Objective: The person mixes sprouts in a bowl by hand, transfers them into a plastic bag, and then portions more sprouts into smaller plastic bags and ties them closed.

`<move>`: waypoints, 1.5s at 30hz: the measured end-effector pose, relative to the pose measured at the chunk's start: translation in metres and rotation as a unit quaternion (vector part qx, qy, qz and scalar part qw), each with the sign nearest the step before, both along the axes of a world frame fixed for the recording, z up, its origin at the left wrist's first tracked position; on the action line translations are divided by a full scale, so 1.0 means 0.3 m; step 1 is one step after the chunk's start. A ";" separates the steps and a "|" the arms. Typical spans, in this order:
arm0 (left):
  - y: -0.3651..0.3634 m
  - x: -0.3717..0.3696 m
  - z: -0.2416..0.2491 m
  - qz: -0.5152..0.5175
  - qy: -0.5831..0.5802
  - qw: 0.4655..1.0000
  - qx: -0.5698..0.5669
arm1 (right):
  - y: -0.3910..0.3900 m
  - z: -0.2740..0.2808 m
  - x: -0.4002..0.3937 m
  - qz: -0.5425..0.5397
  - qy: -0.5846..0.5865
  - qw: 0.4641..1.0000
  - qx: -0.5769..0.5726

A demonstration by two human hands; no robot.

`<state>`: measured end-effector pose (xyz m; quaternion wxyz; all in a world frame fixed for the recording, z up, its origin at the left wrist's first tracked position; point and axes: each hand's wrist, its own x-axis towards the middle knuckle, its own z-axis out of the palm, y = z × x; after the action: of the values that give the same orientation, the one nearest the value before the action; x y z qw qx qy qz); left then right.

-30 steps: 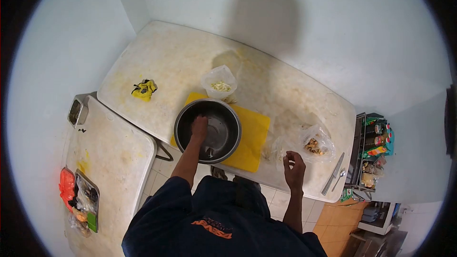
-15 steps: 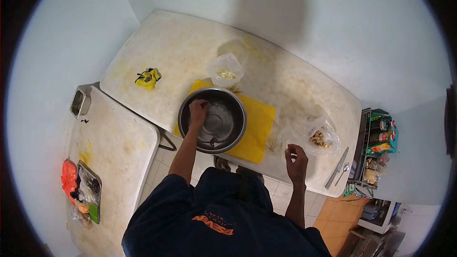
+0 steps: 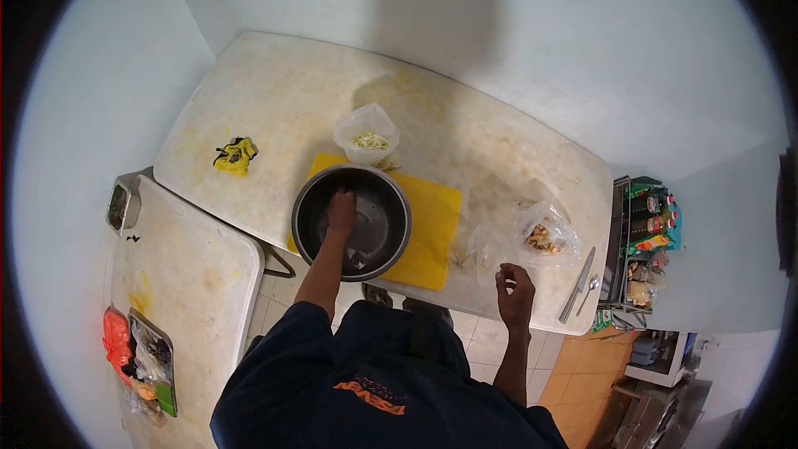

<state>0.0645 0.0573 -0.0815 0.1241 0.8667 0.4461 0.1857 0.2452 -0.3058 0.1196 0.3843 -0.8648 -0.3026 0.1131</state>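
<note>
- Since half a second ago, shifts the left hand (image 3: 340, 212) from near the far-left rim toward the middle of the bowl (image 3: 391, 224); also swings the head view, sliding everything leftward in frame.
- At far left, on a side table (image 3: 191, 258): one red bag (image 3: 115, 337), one tray (image 3: 172, 349) of bagged items, too jumbled to count, and one metal container (image 3: 130, 208) at the corner.
- On the main table (image 3: 274, 91): one yellow cloth (image 3: 236, 158), crumpled.
- Reaches into the one bowl, upright on the one yellow board (image 3: 436, 224) near the table's front edge. Bends the left fingers inside; cannot tell about a grasp.
- Seems, by judgement, midway through handwork in the bowl. For more of it, calls for a steady bowl, with the right hand (image 3: 516, 295) well apart from the rim.
- Just beyond the bowl: one open bag (image 3: 366, 120) of pale sprouts (image 3: 371, 141), too many to count.
- Holds the right hand at the front edge, fingers loosely curled; cannot tell about any small pinched bit.
- Farther right: one clear bag (image 3: 567, 249) of chopped pieces (image 3: 544, 239), uncountable; one knife (image 3: 576, 287) beside one spoon (image 3: 593, 283).
</note>
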 end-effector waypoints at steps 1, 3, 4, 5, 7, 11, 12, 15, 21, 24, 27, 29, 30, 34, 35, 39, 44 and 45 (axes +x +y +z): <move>0.004 0.000 -0.014 -0.003 0.020 1.000 0.004 | 0.002 0.001 -0.002 -0.005 0.002 1.000 0.001; 0.010 0.006 -0.028 -0.009 0.060 0.998 0.012 | 0.013 0.004 -0.005 0.003 0.000 1.000 -0.006; 0.013 0.005 -0.031 -0.006 0.027 1.000 -0.010 | 0.021 0.006 -0.004 0.007 -0.002 1.000 -0.009; 0.012 0.002 -0.034 -0.003 -0.006 0.999 -0.032 | 0.029 0.009 -0.002 0.013 -0.005 1.000 -0.006; 0.012 0.000 0.043 0.017 -0.099 0.981 -0.166 | 0.057 0.014 0.004 0.025 -0.008 1.000 0.003; -0.047 -0.047 0.266 0.032 -0.459 0.700 -0.546 | 0.162 0.017 0.000 0.072 -0.014 0.997 0.024; -0.072 -0.059 0.300 0.019 -0.563 0.564 -0.603 | 0.194 0.016 -0.009 0.093 -0.005 0.995 0.036; -0.148 -0.076 0.464 0.026 -0.593 0.507 -0.625 | 0.321 0.039 -0.045 0.164 0.006 0.984 0.072; -0.220 -0.084 0.528 -0.013 -0.584 0.522 -0.622 | 0.555 0.067 -0.158 0.294 -0.004 0.945 0.146; -0.262 -0.081 0.597 -0.007 -0.591 0.540 -0.599 | 0.603 0.116 -0.212 0.293 -0.004 0.943 0.157; -0.288 -0.075 0.606 -0.009 -0.592 0.565 -0.574 | 0.617 0.113 -0.229 0.290 -0.034 0.942 0.164; -0.304 -0.066 0.610 -0.016 -0.594 0.582 -0.555 | 0.615 0.110 -0.226 0.291 -0.018 0.943 0.162; -0.312 -0.063 0.613 -0.019 -0.595 0.589 -0.547 | 0.610 0.107 -0.223 0.291 -0.010 0.943 0.161; -0.335 -0.046 0.631 -0.024 -0.585 0.624 -0.518 | 0.592 0.076 -0.209 0.294 -0.002 0.942 0.159; -0.341 -0.038 0.638 -0.025 -0.583 0.639 -0.501 | 0.586 0.074 -0.207 0.295 0.001 0.942 0.158; -0.347 -0.026 0.686 -0.033 -0.533 0.725 -0.435 | 0.563 0.101 -0.193 0.282 0.019 0.944 0.167; -0.344 -0.012 0.693 -0.104 -0.477 0.801 -0.345 | 0.543 0.136 -0.148 0.280 -0.027 0.941 0.187; -0.349 -0.009 0.702 -0.113 -0.452 0.824 -0.323 | 0.537 0.138 -0.142 0.283 -0.029 0.940 0.189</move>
<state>0.0619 -0.0475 0.1292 0.6047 0.6401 0.2737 0.3869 0.2026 -0.1448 0.1611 0.4837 -0.6578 -0.5619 0.1327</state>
